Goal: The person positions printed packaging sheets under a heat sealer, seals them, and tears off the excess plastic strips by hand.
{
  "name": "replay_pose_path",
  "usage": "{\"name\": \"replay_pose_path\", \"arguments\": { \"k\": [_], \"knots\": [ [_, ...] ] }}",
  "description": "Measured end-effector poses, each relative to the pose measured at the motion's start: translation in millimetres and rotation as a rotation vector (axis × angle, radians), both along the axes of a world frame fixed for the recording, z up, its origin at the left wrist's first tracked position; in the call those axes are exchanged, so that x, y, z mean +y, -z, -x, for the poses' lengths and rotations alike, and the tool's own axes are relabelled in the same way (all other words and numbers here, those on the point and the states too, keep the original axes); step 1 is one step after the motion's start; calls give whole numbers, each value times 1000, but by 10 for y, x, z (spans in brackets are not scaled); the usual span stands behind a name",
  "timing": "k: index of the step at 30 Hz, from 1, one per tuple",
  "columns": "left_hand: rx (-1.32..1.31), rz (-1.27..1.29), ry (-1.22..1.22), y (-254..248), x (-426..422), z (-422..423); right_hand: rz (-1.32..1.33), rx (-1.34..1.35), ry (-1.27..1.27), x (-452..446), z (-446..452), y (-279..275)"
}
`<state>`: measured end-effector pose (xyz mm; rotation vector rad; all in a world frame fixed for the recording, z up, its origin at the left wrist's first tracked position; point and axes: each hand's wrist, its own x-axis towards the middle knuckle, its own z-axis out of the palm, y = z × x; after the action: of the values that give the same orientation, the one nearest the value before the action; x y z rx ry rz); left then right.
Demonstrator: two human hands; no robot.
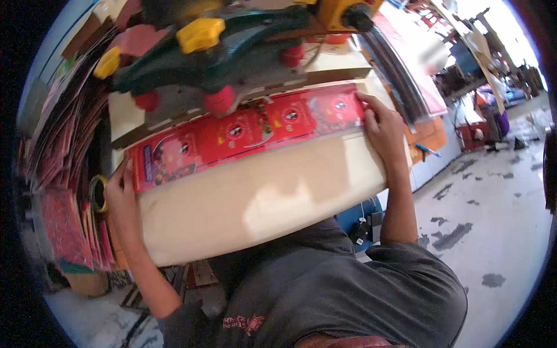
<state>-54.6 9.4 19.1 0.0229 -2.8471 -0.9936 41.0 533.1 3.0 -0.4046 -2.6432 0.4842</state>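
Observation:
A long red printed strip (217,139), glossy and patterned with repeated round logos and food pictures, lies across a cream work surface (249,197). My left hand (120,188) is closed at the strip's left end, its fingertips along the edge. At the other end my right hand (384,124) grips the strip's corner, thumb on the near side. The strip's far long edge runs close to the base of a dark green machine (255,37) with yellow knobs (200,35) and red parts (219,100).
Stacks of red printed sheets (64,226) stand on the left, beside a roll of tape (98,193). More flat sheets (409,64) lie at the right. A blue pen (427,151) rests on the orange tabletop. Below is a blue stool (371,211) with black adapters (361,232).

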Motion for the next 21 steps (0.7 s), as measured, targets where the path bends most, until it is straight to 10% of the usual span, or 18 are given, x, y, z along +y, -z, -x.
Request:
{"name": "replay_pose_path", "arguments": {
  "k": [21],
  "knots": [
    [30,65,12,91,-125,38,70,-56,14,-15,13,-56]
  ]
}}
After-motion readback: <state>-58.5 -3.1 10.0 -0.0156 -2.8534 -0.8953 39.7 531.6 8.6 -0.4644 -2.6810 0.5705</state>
